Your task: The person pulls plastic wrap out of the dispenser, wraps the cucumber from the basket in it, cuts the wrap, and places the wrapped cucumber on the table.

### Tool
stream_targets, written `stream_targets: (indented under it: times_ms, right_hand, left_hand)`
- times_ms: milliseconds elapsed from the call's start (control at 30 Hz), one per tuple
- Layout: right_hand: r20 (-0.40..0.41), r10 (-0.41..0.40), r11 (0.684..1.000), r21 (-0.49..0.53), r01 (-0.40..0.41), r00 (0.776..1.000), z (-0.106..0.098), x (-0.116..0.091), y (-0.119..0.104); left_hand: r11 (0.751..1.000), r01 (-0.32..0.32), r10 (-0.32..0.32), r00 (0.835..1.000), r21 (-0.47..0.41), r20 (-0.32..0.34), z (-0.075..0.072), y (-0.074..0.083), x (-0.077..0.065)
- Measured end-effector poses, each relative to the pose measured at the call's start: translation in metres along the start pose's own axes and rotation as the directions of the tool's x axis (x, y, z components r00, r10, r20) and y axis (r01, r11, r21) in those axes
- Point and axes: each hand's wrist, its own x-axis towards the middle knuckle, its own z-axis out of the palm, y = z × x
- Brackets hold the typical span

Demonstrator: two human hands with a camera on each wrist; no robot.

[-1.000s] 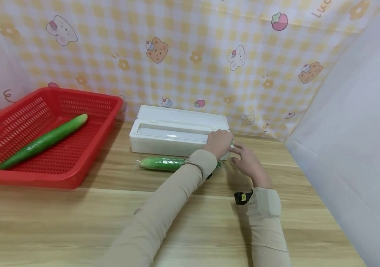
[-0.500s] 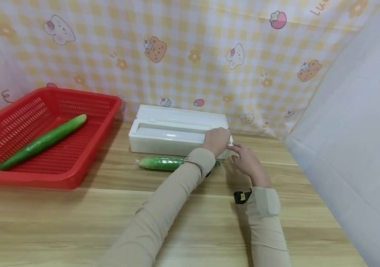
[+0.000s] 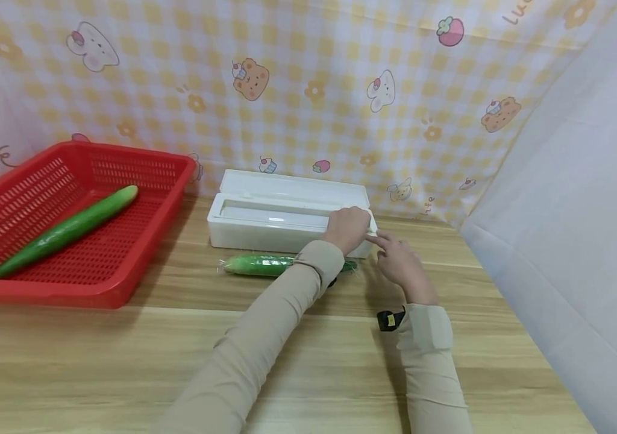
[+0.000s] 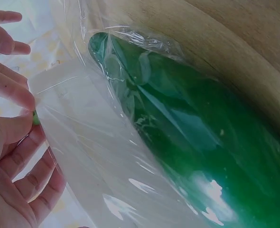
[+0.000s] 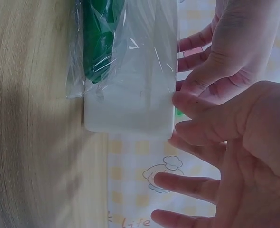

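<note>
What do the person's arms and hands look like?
The left hand and right hand are ungloved. Long beige sleeves end in broad cuffs. A black device with yellow marking sits by the right cuff; something black peeks out by the left.

Left hand (image 3: 347, 229) curled; right hand (image 3: 399, 260) just beside, fingers extended.

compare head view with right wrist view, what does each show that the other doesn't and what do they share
Only head view: the red perforated plastic basket, the long green cucumber lying in it, and the person's beige fabric sleeves.

Only right wrist view: the palm side of the right hand.

Both: the left hand, the white rectangular box, the film-wrapped green cucumber, the wood-grain tabletop and the yellow-and-white checked cloth.
</note>
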Motion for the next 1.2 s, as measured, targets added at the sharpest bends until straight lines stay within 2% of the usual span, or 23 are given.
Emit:
stream_targets:
  times_ms: [367, 1200]
  right_hand:
    - [0.005, 0.004, 1.000, 0.015, -0.004, 1.000, -0.0004, -0.0002, 0.0004]
    - [0.014, 0.006, 1.000, 0.012, -0.006, 1.000, -0.0023, 0.0000, -0.0013]
  left_hand:
    - [1.000, -0.022, 0.022, 1.000, -0.003, -0.017, 0.0006, -0.0043, -0.0006]
    - [1.000, -0.025, 0.025, 1.000, 0.019, 0.005, -0.0032, -0.0095, -0.0038]
